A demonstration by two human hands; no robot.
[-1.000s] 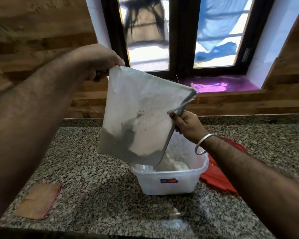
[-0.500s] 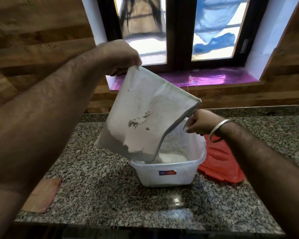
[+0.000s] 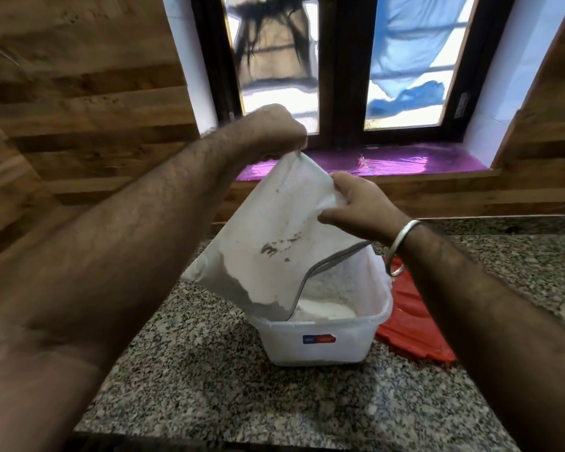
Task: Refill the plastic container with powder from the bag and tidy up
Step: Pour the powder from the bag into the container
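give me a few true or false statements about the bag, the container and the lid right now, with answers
1. Both hands hold the bag. True: the left hand pinches its top corner and the right hand grips its upper right edge.
2. The bag's open mouth points down into the plastic container. True.
3. The container is empty. False: white powder already lies inside it.
4. The red lid is snapped onto the container. False: it lies on the counter to the container's right.
5. The bag is completely emptied. False: some powder remains in its lower corner.
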